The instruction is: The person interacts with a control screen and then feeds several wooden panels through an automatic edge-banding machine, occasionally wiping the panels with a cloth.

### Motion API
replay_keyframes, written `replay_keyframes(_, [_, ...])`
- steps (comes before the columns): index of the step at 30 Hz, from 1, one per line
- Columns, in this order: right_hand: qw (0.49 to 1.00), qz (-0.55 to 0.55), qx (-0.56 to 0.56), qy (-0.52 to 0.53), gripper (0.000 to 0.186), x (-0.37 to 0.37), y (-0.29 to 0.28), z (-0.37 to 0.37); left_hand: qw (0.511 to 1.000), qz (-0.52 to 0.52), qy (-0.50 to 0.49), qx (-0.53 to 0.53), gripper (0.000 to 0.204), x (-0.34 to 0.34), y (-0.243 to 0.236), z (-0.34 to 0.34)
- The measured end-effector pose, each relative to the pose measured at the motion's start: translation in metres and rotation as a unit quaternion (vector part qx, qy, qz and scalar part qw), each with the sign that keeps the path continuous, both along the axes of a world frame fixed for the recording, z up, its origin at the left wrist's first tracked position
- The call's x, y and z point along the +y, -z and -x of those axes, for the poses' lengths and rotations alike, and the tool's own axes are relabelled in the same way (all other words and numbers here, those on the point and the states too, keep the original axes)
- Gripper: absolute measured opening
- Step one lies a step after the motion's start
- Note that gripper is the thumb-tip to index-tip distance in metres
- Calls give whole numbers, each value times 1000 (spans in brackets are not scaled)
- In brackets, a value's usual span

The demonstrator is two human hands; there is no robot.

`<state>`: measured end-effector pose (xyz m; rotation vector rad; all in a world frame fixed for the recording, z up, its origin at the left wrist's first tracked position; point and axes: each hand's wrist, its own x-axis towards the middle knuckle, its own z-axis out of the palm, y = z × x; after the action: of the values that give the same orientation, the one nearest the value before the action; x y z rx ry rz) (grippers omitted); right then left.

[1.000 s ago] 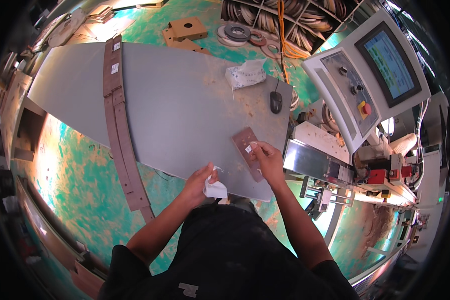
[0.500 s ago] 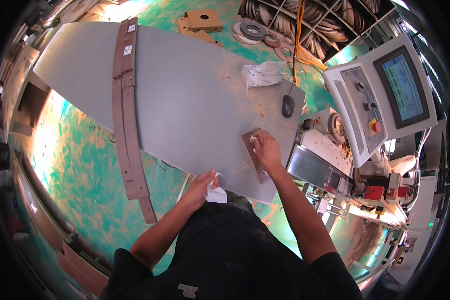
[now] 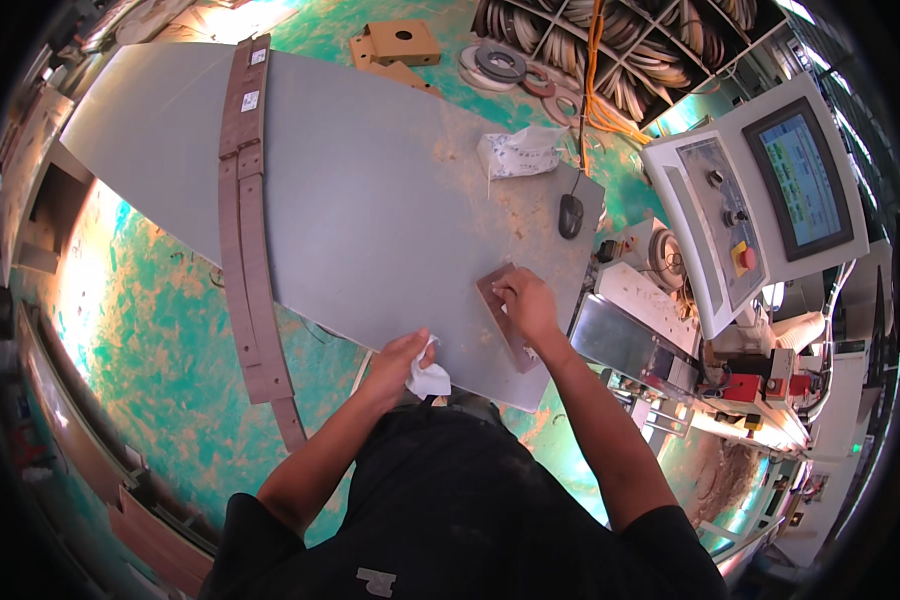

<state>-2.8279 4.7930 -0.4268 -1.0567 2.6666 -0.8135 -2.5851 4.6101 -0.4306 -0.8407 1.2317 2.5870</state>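
Observation:
My left hand [image 3: 398, 362] is closed around a crumpled white tissue [image 3: 429, 379], which hangs from the fingers at the table's near edge. On the right, my right hand [image 3: 528, 300] bends over a short brown wood-look panel [image 3: 493, 296] lying on the grey table [image 3: 370, 190]. Its fingers are pinched together on a small white scrap at the panel's surface; the fingers partly hide it. The panel's near end shows below my wrist, with a pale spot on it.
Long brown strips [image 3: 243, 215] lie across the table's left part and overhang its near edge. A white plastic pack [image 3: 520, 152] and a black mouse [image 3: 570, 216] are at the right. Beyond stand a control panel with a screen [image 3: 796, 176] and a rack of edging coils [image 3: 635, 45].
My right hand has shifted slightly on the brown panel, its fingers drawn closer together. My left hand keeps the tissue. The whole view has moved a little.

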Motion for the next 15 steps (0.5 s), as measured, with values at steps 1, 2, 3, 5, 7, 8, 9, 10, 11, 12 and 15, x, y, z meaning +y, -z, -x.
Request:
replay_keyframes(1, [998,-5,-63,21,9,-7,-9,3,1000,10,5,3,46,1,-3,2])
replay_keyframes(2, [991,-10,-126,41,9,-14,-19,8,1000,9,4,1,46,1,-1,3])
replay_keyframes(3, [980,-16,-187,65,9,-18,-26,11,1000,8,6,1,46,2,0,4])
replay_keyframes(5, [991,-46,-120,21,9,-16,-18,22,1000,4,8,4,47,5,4,5])
replay_keyframes(7, [995,-69,-65,-12,9,-14,-11,24,1000,1,9,9,47,6,9,5])
replay_keyframes(8, [996,-77,-43,-23,8,-13,-8,23,1000,2,9,7,47,7,12,4])
replay_keyframes(9, [996,-85,-20,-35,8,-13,-9,23,1000,4,8,6,47,7,14,5])
replay_keyframes(10, [995,-94,-8,-38,8,-14,-10,22,1000,5,8,5,47,8,16,5])
replay_keyframes(11, [994,-102,5,-40,8,-15,-10,20,1000,12,10,4,47,7,17,6])
replay_keyframes(12, [993,-112,16,-41,9,-15,-10,16,1000,16,14,2,47,6,18,7])
replay_keyframes(15, [996,-89,2,6,9,-16,-9,8,999,22,22,-17,46,10,19,9])
